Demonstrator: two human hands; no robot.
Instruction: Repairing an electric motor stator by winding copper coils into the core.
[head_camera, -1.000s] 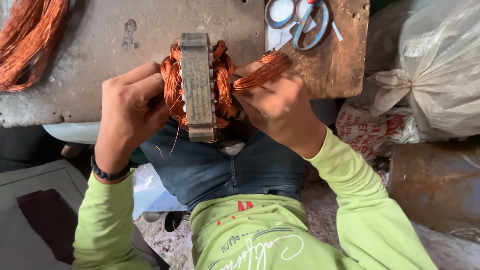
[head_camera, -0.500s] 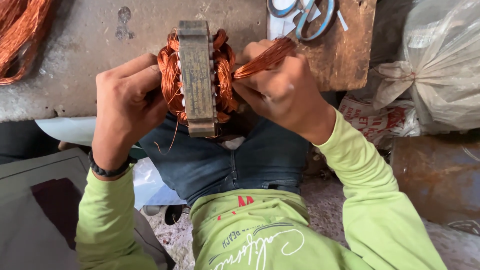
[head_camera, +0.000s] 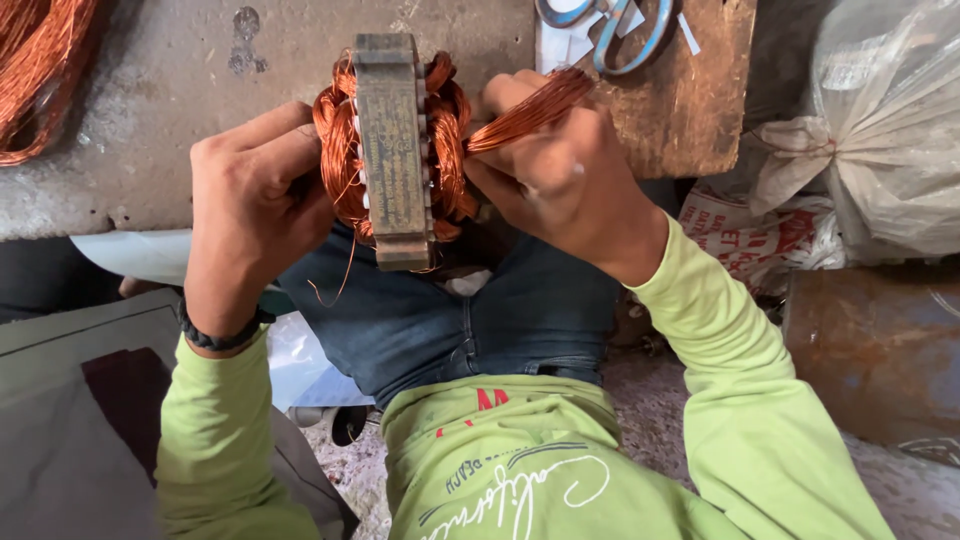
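The left hand (head_camera: 250, 215) is gripping the motor core (head_camera: 392, 150); the right hand (head_camera: 560, 175) fingers are pinching, apparently, a copper wire bundle (head_camera: 530, 110).

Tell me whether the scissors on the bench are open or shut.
Cannot tell: only the blue handle loops of the scissors show at the top edge; the blades are out of frame.

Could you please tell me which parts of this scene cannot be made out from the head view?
- Left hand: its fingertips are hidden behind the copper coil.
- Motor core: only its outer edge shows; the inside is turned away.
- Scissors: blades cut off by the top edge.
- Loose copper wire: runs off the top left corner.
- Right hand: its grip on the wire bundle is hidden under the knuckles.
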